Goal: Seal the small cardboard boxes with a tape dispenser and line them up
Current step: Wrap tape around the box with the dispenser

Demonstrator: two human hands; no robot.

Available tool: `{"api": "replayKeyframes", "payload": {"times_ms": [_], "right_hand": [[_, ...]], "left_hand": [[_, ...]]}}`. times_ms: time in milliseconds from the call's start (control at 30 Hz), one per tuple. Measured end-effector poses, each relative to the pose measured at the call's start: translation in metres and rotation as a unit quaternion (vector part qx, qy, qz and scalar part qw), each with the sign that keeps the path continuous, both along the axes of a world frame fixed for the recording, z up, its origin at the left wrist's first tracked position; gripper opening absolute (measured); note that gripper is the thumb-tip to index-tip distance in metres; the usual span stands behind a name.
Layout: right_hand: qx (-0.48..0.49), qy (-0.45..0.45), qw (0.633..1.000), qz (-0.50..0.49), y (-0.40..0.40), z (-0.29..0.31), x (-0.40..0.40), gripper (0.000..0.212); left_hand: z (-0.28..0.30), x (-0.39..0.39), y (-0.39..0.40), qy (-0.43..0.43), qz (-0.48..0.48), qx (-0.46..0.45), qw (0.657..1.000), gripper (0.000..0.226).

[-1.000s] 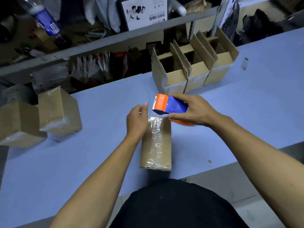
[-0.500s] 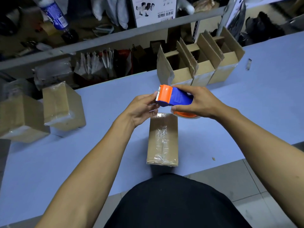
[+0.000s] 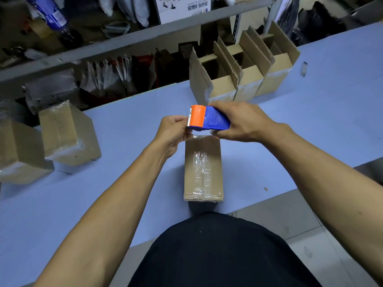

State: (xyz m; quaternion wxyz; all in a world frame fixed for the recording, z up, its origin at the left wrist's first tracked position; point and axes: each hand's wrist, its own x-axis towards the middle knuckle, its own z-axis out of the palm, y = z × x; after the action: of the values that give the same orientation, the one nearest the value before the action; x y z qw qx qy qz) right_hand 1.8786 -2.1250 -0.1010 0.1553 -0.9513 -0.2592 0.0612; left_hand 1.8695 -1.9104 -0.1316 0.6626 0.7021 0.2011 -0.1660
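Note:
A small cardboard box lies on the blue table in front of me, clear tape running along its top. Above its far end I hold an orange and blue tape dispenser. My right hand grips the dispenser's blue body. My left hand has its fingers curled at the orange cutter end, pinching there; the tape end itself is too clear to make out. Neither hand touches the box.
Two sealed boxes stand at the left side of the table. Three open boxes with raised flaps sit in a row at the back right. A cluttered shelf runs behind the table. A small clear object lies far right.
My left hand lifted off the box's far end and went up to the dispenser's cutter. The dispenser rose slightly above the box. The box stayed in place.

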Motion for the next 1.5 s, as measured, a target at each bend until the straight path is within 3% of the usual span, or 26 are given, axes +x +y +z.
{"api": "replayKeyframes", "payload": {"times_ms": [133, 367, 567, 700, 767, 833, 933, 967, 1033, 1133, 1200, 1233, 1300, 1367, 1500], "right_hand": [[-0.005, 0.037, 0.998, -0.046, -0.028, -0.013, -0.012, 0.048], [-0.025, 0.075, 0.994, -0.075, -0.049, -0.04, -0.021, 0.059], [-0.018, 0.088, 0.991, -0.1, -0.049, -0.053, -0.019, 0.056], [-0.013, 0.095, 0.99, -0.105, -0.051, -0.058, -0.019, 0.057], [-0.005, 0.103, 0.988, -0.112, -0.051, -0.059, -0.021, 0.056], [0.005, 0.105, 0.987, -0.118, -0.051, -0.061, -0.022, 0.055], [0.003, 0.106, 0.988, -0.115, -0.049, -0.062, -0.023, 0.057], [0.006, 0.107, 0.988, -0.114, -0.048, -0.063, -0.024, 0.057], [0.018, 0.105, 0.988, -0.113, -0.046, -0.065, -0.025, 0.058], [0.028, 0.1, 0.989, -0.11, -0.046, -0.068, -0.026, 0.061], [0.024, 0.097, 0.989, -0.111, -0.048, -0.069, -0.026, 0.061], [0.02, 0.096, 0.989, -0.114, -0.05, -0.07, -0.026, 0.061], [0.018, 0.095, 0.988, -0.12, -0.054, -0.07, -0.026, 0.062], [0.025, 0.094, 0.988, -0.123, -0.054, -0.069, -0.027, 0.064], [0.02, 0.099, 0.989, -0.108, -0.057, -0.071, -0.03, 0.078]], "left_hand": [[-0.02, -0.006, 0.022, 0.025, 0.086, 0.012, 0.996, 0.009], [-0.047, -0.017, 0.02, 0.041, 0.081, 0.068, 0.994, 0.01], [-0.067, -0.018, 0.004, 0.014, 0.104, 0.134, 0.985, 0.021], [-0.075, -0.022, -0.011, 0.044, 0.177, 0.05, 0.982, 0.015], [-0.072, -0.023, -0.021, 0.071, 0.205, 0.005, 0.976, 0.029], [-0.075, -0.018, -0.023, 0.089, 0.207, 0.021, 0.974, 0.042], [-0.066, -0.011, -0.018, 0.137, 0.202, 0.028, 0.969, 0.022], [-0.067, -0.009, -0.016, 0.147, 0.198, 0.033, 0.969, 0.031], [-0.064, -0.01, -0.015, 0.111, 0.177, 0.148, 0.967, 0.053], [-0.05, -0.026, -0.028, -0.095, 0.098, 0.347, 0.928, 0.044], [-0.048, -0.038, -0.038, -0.237, -0.079, 0.39, 0.886, 0.053], [-0.05, -0.044, -0.043, -0.268, -0.19, 0.406, 0.853, 0.063], [-0.062, -0.049, -0.045, -0.257, -0.345, 0.459, 0.777, 0.086], [-0.07, -0.048, -0.044, -0.227, -0.395, 0.518, 0.724, 0.1], [-0.072, -0.045, -0.04, -0.215, -0.404, 0.539, 0.708, 0.102]]}}
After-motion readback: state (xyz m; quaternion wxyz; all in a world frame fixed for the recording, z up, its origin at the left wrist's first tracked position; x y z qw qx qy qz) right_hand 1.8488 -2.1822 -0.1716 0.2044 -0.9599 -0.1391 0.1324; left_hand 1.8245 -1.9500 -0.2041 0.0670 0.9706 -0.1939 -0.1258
